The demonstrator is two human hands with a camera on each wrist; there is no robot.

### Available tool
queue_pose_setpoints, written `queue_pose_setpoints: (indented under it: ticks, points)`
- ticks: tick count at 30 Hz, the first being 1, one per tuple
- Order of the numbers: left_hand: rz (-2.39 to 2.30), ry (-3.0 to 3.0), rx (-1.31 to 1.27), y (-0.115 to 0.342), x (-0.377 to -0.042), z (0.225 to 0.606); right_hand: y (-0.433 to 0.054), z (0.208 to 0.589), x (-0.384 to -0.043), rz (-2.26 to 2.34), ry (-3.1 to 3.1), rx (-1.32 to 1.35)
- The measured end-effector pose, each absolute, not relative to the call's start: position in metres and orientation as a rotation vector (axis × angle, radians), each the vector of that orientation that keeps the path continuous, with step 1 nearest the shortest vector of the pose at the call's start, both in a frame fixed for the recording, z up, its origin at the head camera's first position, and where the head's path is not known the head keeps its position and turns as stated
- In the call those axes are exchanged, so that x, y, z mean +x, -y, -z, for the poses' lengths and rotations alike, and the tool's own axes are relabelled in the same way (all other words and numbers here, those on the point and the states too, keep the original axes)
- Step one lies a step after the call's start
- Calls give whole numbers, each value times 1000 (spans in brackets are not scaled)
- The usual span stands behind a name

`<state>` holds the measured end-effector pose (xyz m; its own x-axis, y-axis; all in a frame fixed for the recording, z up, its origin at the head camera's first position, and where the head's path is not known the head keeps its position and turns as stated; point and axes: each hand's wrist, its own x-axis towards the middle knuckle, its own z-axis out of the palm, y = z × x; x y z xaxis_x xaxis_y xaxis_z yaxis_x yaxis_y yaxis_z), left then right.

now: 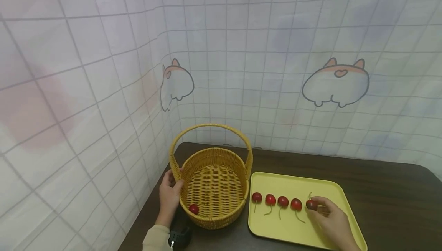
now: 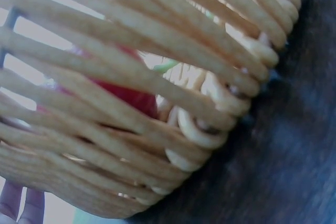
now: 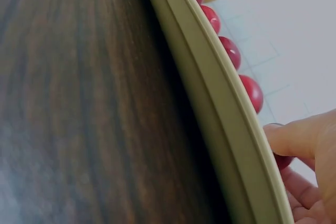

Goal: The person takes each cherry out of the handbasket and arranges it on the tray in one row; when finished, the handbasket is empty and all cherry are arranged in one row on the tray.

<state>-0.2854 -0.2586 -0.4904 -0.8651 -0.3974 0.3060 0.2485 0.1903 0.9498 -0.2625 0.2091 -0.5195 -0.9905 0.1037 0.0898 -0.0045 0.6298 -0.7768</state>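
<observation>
A yellow woven basket (image 1: 216, 220) with a tall arched handle stands on the table. My left hand (image 1: 170, 194) grips its left rim by the foot of the handle, thumb over the edge. One red cherry (image 1: 194, 209) lies inside at the near left; through the weave it shows as a red patch in the left wrist view. On a yellow tray (image 1: 276, 228), several stemmed cherries (image 1: 283, 201) form a row. My right hand (image 1: 333, 220) pinches the rightmost dark red cherry (image 1: 312, 205) between thumb and fingers, its stem pointing up.
The tray sits close to the basket's right side on a dark wooden table (image 1: 390, 193). A wall covering (image 1: 248, 89) with a grid and cartoon animals rises behind and along the left. Near my left sleeve lies a black strap-like object (image 1: 180, 238).
</observation>
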Motion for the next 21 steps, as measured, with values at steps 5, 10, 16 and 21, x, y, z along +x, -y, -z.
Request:
queue_pose_setpoints:
  ticks: [5, 10, 16, 21]
  points:
    - [1707, 1996, 139, 249, -275, 473, -212, 521, -262, -1296, 2774, -94]
    - [1707, 1998, 152, 249, -273, 470, -212, 522, -262, -1278, 2781, -79]
    - [1707, 1994, 144, 250, -274, 472, -210, 525, -263, -1239, 2763, -22]
    - [1711, 1994, 144, 251, -275, 472, -209, 523, -262, -1241, 2765, -14]
